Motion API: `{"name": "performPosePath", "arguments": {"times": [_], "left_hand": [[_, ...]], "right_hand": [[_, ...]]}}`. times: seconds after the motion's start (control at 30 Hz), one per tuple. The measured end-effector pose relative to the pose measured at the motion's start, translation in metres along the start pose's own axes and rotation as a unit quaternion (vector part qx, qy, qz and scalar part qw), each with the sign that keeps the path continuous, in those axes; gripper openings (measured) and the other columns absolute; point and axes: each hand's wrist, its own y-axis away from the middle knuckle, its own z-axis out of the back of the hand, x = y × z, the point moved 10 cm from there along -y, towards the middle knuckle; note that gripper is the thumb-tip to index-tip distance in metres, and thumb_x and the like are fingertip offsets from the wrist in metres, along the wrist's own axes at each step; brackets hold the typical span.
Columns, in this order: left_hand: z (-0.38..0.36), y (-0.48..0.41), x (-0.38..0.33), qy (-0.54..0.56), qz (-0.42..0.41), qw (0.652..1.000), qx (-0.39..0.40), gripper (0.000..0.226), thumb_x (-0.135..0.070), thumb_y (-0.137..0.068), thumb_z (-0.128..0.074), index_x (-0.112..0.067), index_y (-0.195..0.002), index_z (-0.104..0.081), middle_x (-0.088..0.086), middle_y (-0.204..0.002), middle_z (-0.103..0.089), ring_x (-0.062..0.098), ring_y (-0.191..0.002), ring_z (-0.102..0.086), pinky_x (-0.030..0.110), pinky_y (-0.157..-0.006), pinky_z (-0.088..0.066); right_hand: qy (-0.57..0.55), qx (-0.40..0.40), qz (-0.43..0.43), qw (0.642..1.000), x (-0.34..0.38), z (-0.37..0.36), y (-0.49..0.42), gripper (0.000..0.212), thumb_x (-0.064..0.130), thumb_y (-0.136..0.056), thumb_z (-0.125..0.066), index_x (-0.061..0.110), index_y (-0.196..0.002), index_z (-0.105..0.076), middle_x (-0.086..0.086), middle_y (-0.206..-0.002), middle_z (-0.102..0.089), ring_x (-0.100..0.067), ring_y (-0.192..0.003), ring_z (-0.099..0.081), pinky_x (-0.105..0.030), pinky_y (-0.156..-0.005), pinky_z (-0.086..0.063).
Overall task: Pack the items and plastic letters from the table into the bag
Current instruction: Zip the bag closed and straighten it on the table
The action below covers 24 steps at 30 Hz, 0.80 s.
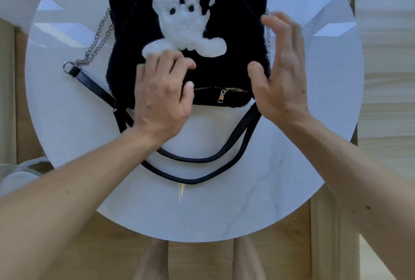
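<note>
A black fluffy bag (235, 32) with a white plush figure on its face lies flat on the round white table (67, 122). Its zipper (221, 95) runs along the near edge, with the gold pull near the middle. My left hand (161, 95) rests palm down on the bag's near left part, fingers slightly bent. My right hand (283, 68) hovers just off the bag's right edge, fingers straight and spread, holding nothing. No loose items or plastic letters show on the table.
Two black handles (202, 160) loop toward me over the table. A silver chain strap (96, 41) with a ring lies left of the bag. A wooden floor surrounds the table, and a pale piece of furniture (386, 55) stands at the right.
</note>
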Motion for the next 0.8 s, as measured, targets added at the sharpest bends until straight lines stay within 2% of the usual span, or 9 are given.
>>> {"name": "performPosePath", "arguments": {"times": [0.03, 0.1, 0.17, 0.27, 0.4, 0.63, 0.7, 0.8], "left_hand": [[-0.003, -0.006, 0.009, -0.021, -0.015, 1.000, 0.009, 0.039, -0.030, -0.088, -0.055, -0.016, -0.124, -0.056, 0.004, -0.132, -0.054, 0.025, -0.125, -0.044, 0.037, -0.095, -0.036], [-0.017, -0.016, 0.028, -0.065, -0.029, 0.996, 0.058, 0.061, -0.040, -0.092, -0.049, -0.017, -0.147, -0.038, 0.006, -0.160, -0.031, 0.030, -0.148, -0.024, 0.043, -0.114, -0.024], [-0.032, -0.019, 0.050, -0.083, -0.028, 0.989, 0.115, 0.072, -0.048, -0.097, -0.038, -0.018, -0.159, -0.014, 0.005, -0.168, -0.008, 0.031, -0.154, -0.003, 0.049, -0.123, -0.010], [-0.049, -0.011, 0.085, -0.073, -0.010, 0.980, 0.186, 0.074, -0.056, -0.100, -0.024, -0.023, -0.159, 0.006, 0.003, -0.168, 0.008, 0.025, -0.154, 0.011, 0.051, -0.124, -0.003], [-0.052, 0.006, 0.105, -0.065, -0.013, 0.974, 0.218, 0.075, -0.060, -0.099, -0.018, -0.023, -0.159, 0.010, 0.000, -0.168, 0.014, 0.019, -0.154, 0.015, 0.052, -0.124, -0.007], [-0.044, 0.041, 0.121, -0.048, 0.038, 0.954, 0.292, 0.079, -0.057, -0.100, -0.025, -0.023, -0.157, 0.017, -0.004, -0.164, 0.027, 0.025, -0.153, 0.015, 0.048, -0.125, -0.010], [-0.038, 0.050, 0.123, -0.066, 0.038, 0.942, 0.325, 0.078, -0.057, -0.100, -0.025, -0.023, -0.158, 0.014, -0.002, -0.164, 0.026, 0.026, -0.153, 0.015, 0.050, -0.124, -0.010], [-0.004, 0.044, 0.115, -0.050, 0.051, 0.944, 0.323, 0.076, -0.057, -0.100, -0.022, -0.018, -0.159, 0.006, 0.002, -0.166, 0.018, 0.023, -0.153, 0.016, 0.048, -0.125, -0.004]], "right_hand": [[0.033, 0.016, 0.050, 0.998, 0.012, -0.009, -0.004, 0.064, 0.013, -0.084, -0.053, 0.009, -0.147, -0.042, -0.011, -0.155, -0.036, -0.026, -0.146, -0.032, -0.043, -0.119, -0.028], [0.113, 0.075, 0.124, 0.983, 0.023, -0.038, -0.008, 0.062, 0.023, -0.097, -0.049, 0.012, -0.156, -0.030, -0.013, -0.165, -0.021, -0.032, -0.154, -0.015, -0.050, -0.123, -0.017], [0.183, 0.149, 0.139, 0.962, 0.012, -0.066, -0.006, 0.062, 0.036, -0.105, -0.039, 0.017, -0.160, -0.018, -0.010, -0.169, -0.008, -0.031, -0.156, -0.002, -0.053, -0.124, -0.006], [0.247, 0.215, 0.087, 0.941, -0.028, -0.081, 0.003, 0.064, 0.046, -0.106, -0.026, 0.021, -0.161, -0.004, -0.004, -0.169, 0.004, -0.026, -0.156, 0.008, -0.051, -0.125, 0.002], [0.252, 0.241, 0.024, 0.937, -0.055, -0.080, 0.015, 0.067, 0.048, -0.105, -0.024, 0.024, -0.160, 0.006, 0.001, -0.169, 0.012, -0.022, -0.155, 0.011, -0.049, -0.125, 0.002], [0.241, 0.304, -0.079, 0.918, -0.047, -0.080, 0.032, 0.069, 0.040, -0.106, -0.027, 0.024, -0.159, 0.014, 0.000, -0.167, 0.019, -0.023, -0.156, 0.007, -0.050, -0.125, -0.007], [0.261, 0.323, -0.111, 0.903, -0.046, -0.073, 0.037, 0.070, 0.041, -0.106, -0.027, 0.022, -0.159, 0.014, -0.002, -0.167, 0.018, -0.024, -0.156, 0.006, -0.052, -0.125, -0.007], [0.245, 0.310, -0.164, 0.904, -0.019, -0.047, 0.045, 0.070, 0.044, -0.105, -0.027, 0.022, -0.159, 0.011, -0.003, -0.168, 0.014, -0.024, -0.156, 0.004, -0.051, -0.125, -0.005]]}}
